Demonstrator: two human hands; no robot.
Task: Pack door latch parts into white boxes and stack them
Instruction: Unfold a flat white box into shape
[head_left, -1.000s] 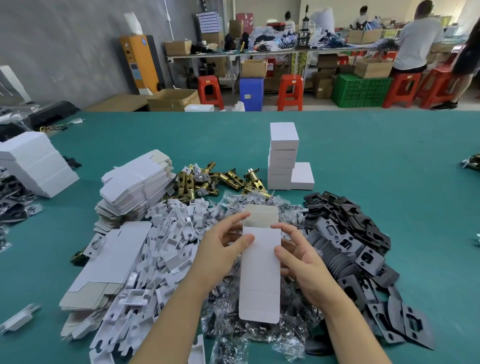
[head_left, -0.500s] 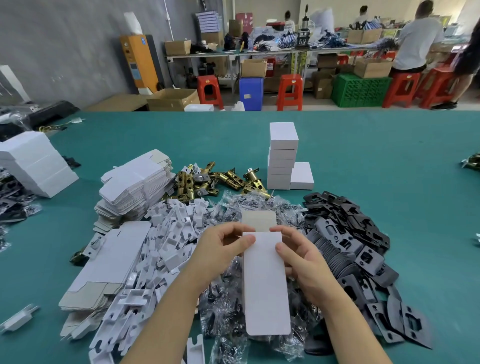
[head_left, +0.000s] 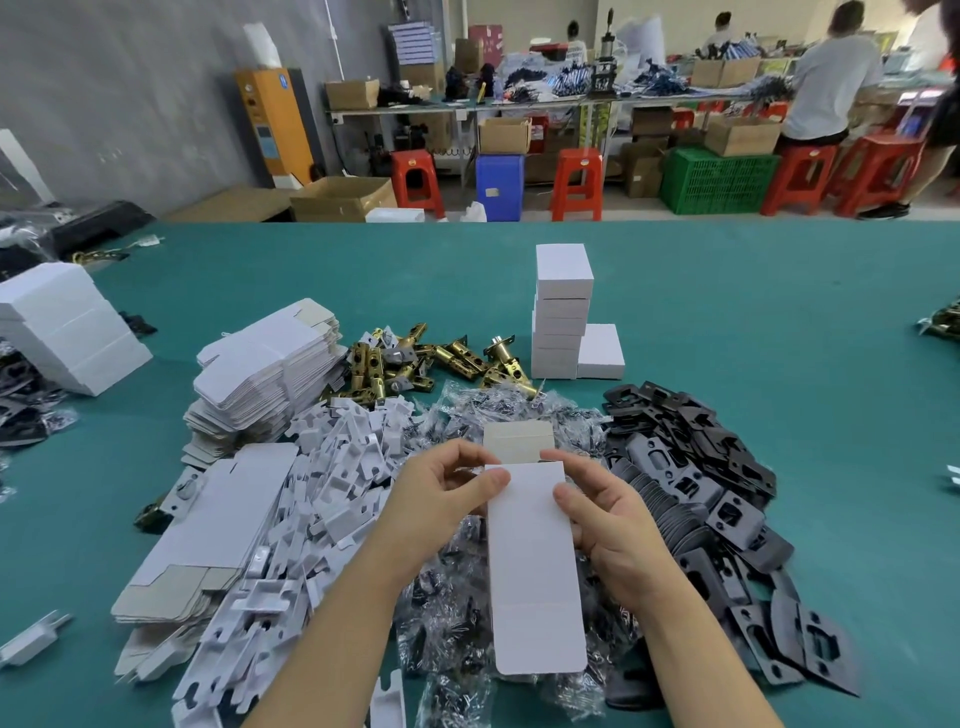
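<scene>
Now I see both hands holding one flat white box blank (head_left: 535, 566) above the green table (head_left: 779, 322); the left hand (head_left: 441, 499) pinches its upper left edge, with the thumb on the white face and the fingers curled behind; the right hand (head_left: 608, 514) grips the upper right edge in the same way, thumb on the front. At the far end of the blank a grey-beige flap (head_left: 517, 439) stands open, and the near end with rounded corners hangs over the clear bags of small parts (head_left: 457, 618). To the left of these bags lies a heap of white plastic inserts (head_left: 337, 483); further left I see flat box blanks in a pile (head_left: 270, 364) and some more lying spread (head_left: 208, 530). On the right there is a heap of black strike plates (head_left: 701, 467). Behind the bags lie the brass latch bolts (head_left: 415, 361), near to the stack of closed white boxes (head_left: 561, 312); one more closed box (head_left: 600, 351) sits just beside this stack on its right. At the far left edge of the table there is another tilted block of white boxes (head_left: 67, 322). In the background a person in a white shirt (head_left: 831, 88) sits at a long workbench with red stools (head_left: 576, 182) near it.
</scene>
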